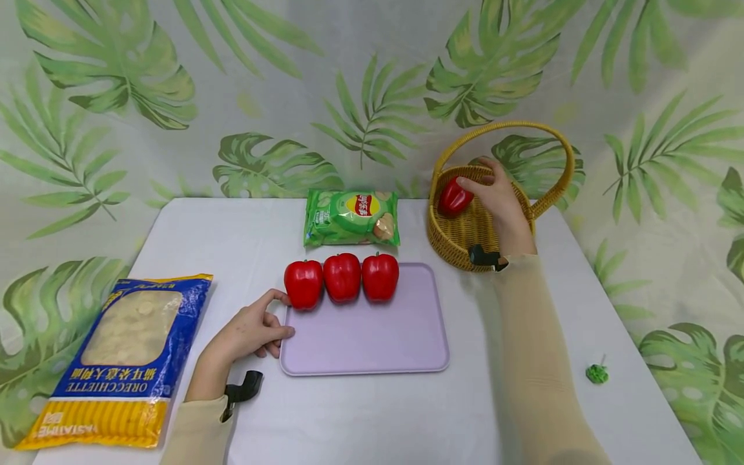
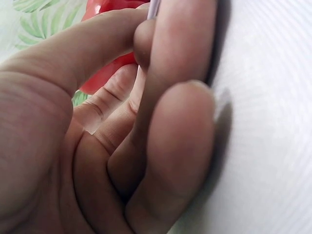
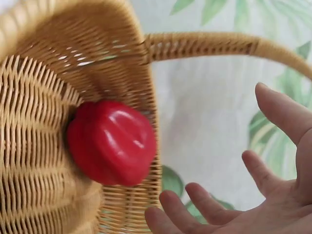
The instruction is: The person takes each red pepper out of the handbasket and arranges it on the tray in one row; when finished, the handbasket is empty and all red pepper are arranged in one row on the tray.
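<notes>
Three red bell peppers (image 1: 342,278) stand in a row along the far left part of a pale purple tray (image 1: 372,345). My left hand (image 1: 252,328) grips the tray's left edge between thumb and fingers; up close, in the left wrist view, the fingers (image 2: 180,146) are curled beside the white tabletop. Another red bell pepper (image 3: 113,142) lies inside a wicker basket (image 3: 36,141), against its wall. Over the basket is my right hand (image 1: 496,192); its fingers (image 3: 209,202) are spread, holding nothing, and apart from that pepper in the right wrist view.
A green chip bag (image 1: 351,218) lies behind the tray. To the left is a blue and yellow orecchiette bag (image 1: 124,361). A small green piece (image 1: 597,373) sits at the right. The basket's tall handle (image 1: 566,161) arches above its opening, and a leaf-patterned cloth (image 1: 279,77) hangs behind.
</notes>
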`<action>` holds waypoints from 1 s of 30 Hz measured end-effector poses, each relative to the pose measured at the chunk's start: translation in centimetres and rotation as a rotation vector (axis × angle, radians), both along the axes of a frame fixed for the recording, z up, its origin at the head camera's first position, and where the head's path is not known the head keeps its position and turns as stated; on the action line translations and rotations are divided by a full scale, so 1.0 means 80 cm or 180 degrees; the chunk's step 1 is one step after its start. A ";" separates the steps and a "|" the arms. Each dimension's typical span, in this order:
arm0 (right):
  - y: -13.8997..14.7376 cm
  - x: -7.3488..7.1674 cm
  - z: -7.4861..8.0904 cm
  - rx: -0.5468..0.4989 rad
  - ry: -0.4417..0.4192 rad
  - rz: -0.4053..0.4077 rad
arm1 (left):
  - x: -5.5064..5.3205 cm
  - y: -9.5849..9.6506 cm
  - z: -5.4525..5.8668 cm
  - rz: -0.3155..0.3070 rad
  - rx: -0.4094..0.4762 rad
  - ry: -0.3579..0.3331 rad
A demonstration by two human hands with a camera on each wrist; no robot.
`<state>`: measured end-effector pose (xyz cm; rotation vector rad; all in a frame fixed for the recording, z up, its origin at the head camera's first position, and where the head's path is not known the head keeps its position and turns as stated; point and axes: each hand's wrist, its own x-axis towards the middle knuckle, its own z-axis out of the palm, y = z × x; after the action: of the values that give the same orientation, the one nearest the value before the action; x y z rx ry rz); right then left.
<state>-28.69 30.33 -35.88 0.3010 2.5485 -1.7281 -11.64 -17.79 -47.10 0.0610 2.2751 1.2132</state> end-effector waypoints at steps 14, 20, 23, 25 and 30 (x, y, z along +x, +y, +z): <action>0.021 -0.052 -0.037 -0.0342 -0.0230 -0.0129 | 0.000 -0.001 -0.001 0.0004 0.0028 0.0001; 0.029 -0.058 -0.050 -0.0495 -0.0447 -0.0074 | 0.001 -0.001 0.000 -0.0003 0.0033 -0.0002; 0.029 -0.060 -0.052 -0.0672 -0.0566 -0.0022 | 0.001 -0.002 0.000 0.0016 0.0037 0.0010; 0.029 -0.061 -0.053 -0.0773 -0.0650 0.0013 | 0.001 -0.002 0.000 0.0006 0.0041 0.0025; 0.029 -0.062 -0.054 -0.0796 -0.0747 0.0053 | 0.000 -0.003 -0.001 0.0024 0.0040 0.0016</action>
<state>-33.67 32.69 -40.21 0.4377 2.1422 -1.8559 -11.67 -18.01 -47.19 0.0603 2.2741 1.2326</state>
